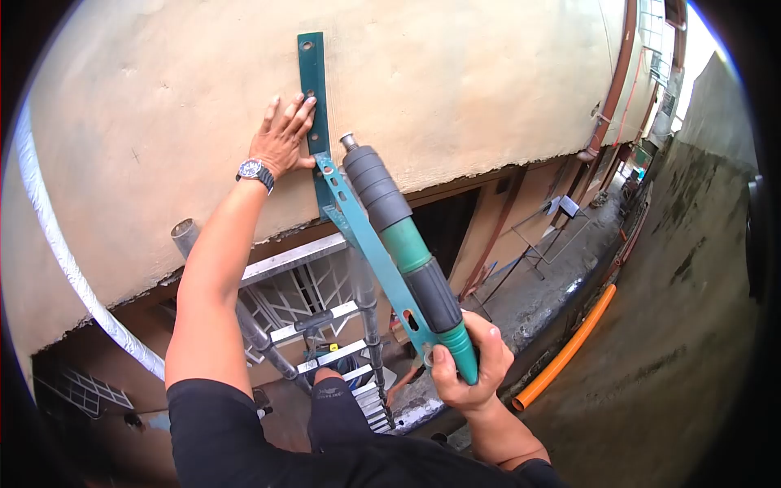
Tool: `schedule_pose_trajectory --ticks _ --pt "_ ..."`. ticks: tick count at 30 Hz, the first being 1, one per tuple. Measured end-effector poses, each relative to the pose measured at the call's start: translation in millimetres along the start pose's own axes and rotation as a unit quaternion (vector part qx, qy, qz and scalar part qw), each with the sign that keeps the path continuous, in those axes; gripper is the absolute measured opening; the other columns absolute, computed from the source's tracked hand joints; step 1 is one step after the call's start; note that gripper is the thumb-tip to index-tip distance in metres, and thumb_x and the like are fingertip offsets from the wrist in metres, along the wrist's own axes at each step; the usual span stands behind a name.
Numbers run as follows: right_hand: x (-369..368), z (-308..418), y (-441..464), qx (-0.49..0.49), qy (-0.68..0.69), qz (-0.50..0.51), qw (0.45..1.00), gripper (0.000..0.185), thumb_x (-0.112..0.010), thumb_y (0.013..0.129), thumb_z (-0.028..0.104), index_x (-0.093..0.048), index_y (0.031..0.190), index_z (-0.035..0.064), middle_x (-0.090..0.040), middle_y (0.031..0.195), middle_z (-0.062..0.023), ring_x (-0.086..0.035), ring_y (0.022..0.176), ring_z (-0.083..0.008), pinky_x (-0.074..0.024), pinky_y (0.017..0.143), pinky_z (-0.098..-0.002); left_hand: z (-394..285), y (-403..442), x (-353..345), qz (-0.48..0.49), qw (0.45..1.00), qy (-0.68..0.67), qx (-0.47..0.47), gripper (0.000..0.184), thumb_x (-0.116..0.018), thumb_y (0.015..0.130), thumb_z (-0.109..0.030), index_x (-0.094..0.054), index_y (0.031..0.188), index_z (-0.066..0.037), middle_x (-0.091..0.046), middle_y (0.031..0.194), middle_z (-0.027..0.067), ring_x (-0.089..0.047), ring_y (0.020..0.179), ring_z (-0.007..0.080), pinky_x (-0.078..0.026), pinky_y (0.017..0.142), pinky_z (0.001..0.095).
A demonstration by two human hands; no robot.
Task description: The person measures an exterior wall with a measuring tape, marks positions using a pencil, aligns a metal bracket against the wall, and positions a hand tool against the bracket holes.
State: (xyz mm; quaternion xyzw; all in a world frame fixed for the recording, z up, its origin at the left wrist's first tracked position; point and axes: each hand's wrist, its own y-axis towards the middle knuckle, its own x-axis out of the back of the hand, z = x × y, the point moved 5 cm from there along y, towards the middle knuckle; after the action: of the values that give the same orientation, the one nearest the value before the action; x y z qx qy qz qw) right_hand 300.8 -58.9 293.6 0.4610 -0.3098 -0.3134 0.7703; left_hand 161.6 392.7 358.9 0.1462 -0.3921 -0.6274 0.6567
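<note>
A green metal bracket (370,244) has its upright plate against the beige wall, with its slotted arm sticking out toward me. My left hand (281,138), with a watch on the wrist, lies with fingers spread over the upright plate and the wall. My right hand (472,363) is wrapped round the green lower end of a green and black cylindrical tool (404,244), beside the bracket arm's outer end. The tool's metal tip points up toward the wall, close to the upright plate.
Below me stands a ladder (338,355). A white wrapped pipe (69,268) curves down at the left. An orange pipe (569,346) lies along the alley by the right wall. Part of another person's arm (400,386) shows near the ladder's foot.
</note>
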Motion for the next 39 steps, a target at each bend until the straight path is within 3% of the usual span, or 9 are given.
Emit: schedule_pose_trajectory --ticks 8,19,23,24,28,30,34,36,39 --pt "4.4 -7.1 0.0 -0.076 -0.039 -0.052 0.995 0.042 -0.068 0.095 0.020 -0.062 0.124 -0.0094 -0.071 0.091 -0.0133 -0.056 0.082 -0.0234 -0.0466 0.079 -0.0351 0.6 -1.4 -0.5 0.012 1.000 -0.003 0.003 0.111 -0.059 0.070 -0.086 -0.045 0.154 -0.015 -0.028 0.170 -0.0015 -0.020 0.158 0.0183 -0.008 0.132 0.0544" --pt "-9.2 -6.9 2.6 -0.130 0.102 -0.157 0.974 0.047 -0.060 0.103 0.023 -0.053 0.132 -0.0139 -0.069 0.088 -0.0142 -0.063 0.071 -0.0124 -0.0541 0.066 -0.0269 0.1 -3.2 -0.1 0.000 1.000 0.006 0.000 0.113 -0.057 0.070 -0.089 -0.046 0.153 -0.013 -0.030 0.169 0.0000 -0.021 0.158 0.0190 -0.009 0.132 0.0539" --pt "-6.3 -16.2 7.2 -0.140 0.095 -0.150 0.974 0.044 -0.054 0.106 0.032 -0.056 0.129 -0.0053 -0.062 0.088 -0.0073 -0.058 0.067 -0.0091 -0.0482 0.063 -0.0226 -9.0 2.2 28.4 0.006 0.998 -0.051 0.025 0.107 -0.073 0.069 -0.073 -0.047 0.152 -0.012 -0.029 0.170 0.0019 -0.020 0.159 0.0213 -0.009 0.132 0.0544" --pt "-3.0 -19.6 7.1 -0.135 0.112 -0.155 0.972 0.040 -0.058 0.100 0.016 -0.057 0.130 -0.0110 -0.069 0.086 -0.0120 -0.063 0.066 -0.0111 -0.0549 0.064 -0.0261 -12.1 2.7 37.9 0.041 0.996 -0.059 0.044 0.102 -0.076 0.071 -0.065 -0.047 0.152 -0.011 -0.028 0.170 0.0024 -0.020 0.159 0.0221 -0.009 0.132 0.0548" --pt "-0.5 -24.1 9.9 -0.128 0.110 -0.144 0.975 0.039 -0.058 0.101 0.014 -0.058 0.131 -0.0101 -0.069 0.084 -0.0103 -0.062 0.065 -0.0101 -0.0531 0.059 -0.0244 -21.0 1.1 59.0 0.074 0.973 -0.180 0.127 0.091 -0.080 0.077 -0.039 -0.044 0.153 -0.004 -0.031 0.168 0.0115 -0.024 0.157 0.0313 -0.017 0.128 0.0568" --pt "0.4 -28.4 7.3 -0.111 0.108 -0.147 0.977 0.039 -0.058 0.101 0.014 -0.058 0.131 -0.0100 -0.069 0.084 -0.0103 -0.062 0.064 -0.0101 -0.0530 0.058 -0.0245 -25.4 3.0 99.9 0.011 0.872 -0.433 0.226 0.073 -0.071 0.092 -0.030 -0.042 0.152 -0.002 -0.037 0.161 0.0224 -0.045 0.144 0.0400 -0.038 0.118 0.0534" --pt "3.2 -23.6 12.0 -0.129 0.108 -0.145 0.975 0.038 -0.058 0.101 0.014 -0.058 0.130 -0.0104 -0.069 0.082 -0.0097 -0.063 0.061 -0.0101 -0.0512 0.054 -0.0248 -100.7 55.3 201.5 -0.041 0.173 -0.949 0.259 0.073 -0.059 0.105 -0.047 -0.027 0.158 -0.008 -0.050 0.143 0.0231 -0.063 0.121 0.0345 -0.053 0.102 0.0510" --pt "4.2 -29.3 10.1 -0.119 0.102 -0.144 0.977 0.038 -0.058 0.101 0.014 -0.058 0.130 -0.0106 -0.069 0.081 -0.0092 -0.063 0.060 -0.0099 -0.0505 0.053 -0.0247 -113.4 93.1 242.6 -0.064 0.058 -0.971 0.222 0.066 -0.058 0.105 -0.051 -0.031 0.150 -0.010 -0.061 0.125 0.0186 -0.067 0.099 0.0276 -0.060 0.084 0.0446" --pt "7.9 -31.2 13.3 -0.104 0.103 -0.142 0.979 0.037 -0.057 0.102 0.012 -0.058 0.130 -0.0109 -0.069 0.081 -0.0089 -0.063 0.061 -0.0098 -0.0500 0.053 -0.0246 -113.8 121.8 246.7 -0.102 0.060 -0.961 0.248 0.049 -0.054 0.108 -0.048 -0.040 0.136 -0.011 -0.062 0.103 0.0116 -0.063 0.075 0.0191 -0.057 0.061 0.0351"
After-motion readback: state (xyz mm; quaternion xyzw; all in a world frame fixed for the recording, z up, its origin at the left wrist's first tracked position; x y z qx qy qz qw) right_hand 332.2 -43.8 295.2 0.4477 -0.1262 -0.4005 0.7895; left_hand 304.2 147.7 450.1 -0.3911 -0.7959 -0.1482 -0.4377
